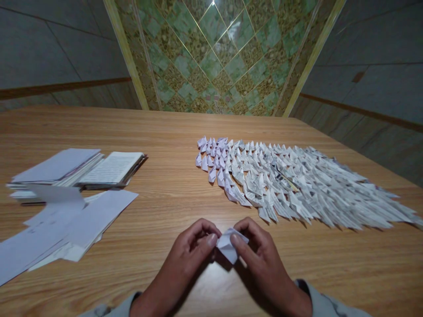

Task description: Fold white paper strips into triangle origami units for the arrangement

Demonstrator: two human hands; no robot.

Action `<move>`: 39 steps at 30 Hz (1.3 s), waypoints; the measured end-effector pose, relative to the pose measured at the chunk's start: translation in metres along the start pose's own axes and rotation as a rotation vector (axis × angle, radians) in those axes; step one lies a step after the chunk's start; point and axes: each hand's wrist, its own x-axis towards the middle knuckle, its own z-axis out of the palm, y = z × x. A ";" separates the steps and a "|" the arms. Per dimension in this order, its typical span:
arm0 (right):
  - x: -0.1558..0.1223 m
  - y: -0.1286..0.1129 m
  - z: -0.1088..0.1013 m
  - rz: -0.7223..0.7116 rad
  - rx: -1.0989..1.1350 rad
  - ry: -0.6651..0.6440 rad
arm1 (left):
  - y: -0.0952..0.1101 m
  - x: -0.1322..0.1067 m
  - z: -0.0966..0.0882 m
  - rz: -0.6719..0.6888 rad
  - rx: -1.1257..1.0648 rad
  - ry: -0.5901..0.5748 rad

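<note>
Between my two hands, just above the near part of the table, is a small piece of folded white paper [228, 247]. My left hand [191, 251] pinches its left edge between thumb and fingers. On the other side, my right hand [259, 253] grips it with the thumb pressed on the front face and the fingers behind. The paper has creases and a point facing down. Beyond my hands, rows of small folded paper boats [280, 185] spread to the right; those at the left end are plain pale paper, the others printed.
A wooden table [158, 136] carries everything. Loose white sheets [76, 229] lie at the left, in front of a stack of paper [56, 167] and a stack of printed pages [112, 169]. A green and gold tiled wall [211, 66] stands behind.
</note>
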 end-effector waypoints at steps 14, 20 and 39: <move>0.000 -0.006 0.003 -0.166 -0.194 -0.031 | -0.008 -0.009 0.001 0.361 0.426 0.166; 0.000 -0.008 0.001 -0.249 -0.290 -0.015 | -0.006 -0.010 0.000 0.414 0.506 0.234; -0.002 -0.009 0.000 -0.422 -0.304 0.015 | 0.003 -0.007 -0.001 0.437 0.564 0.104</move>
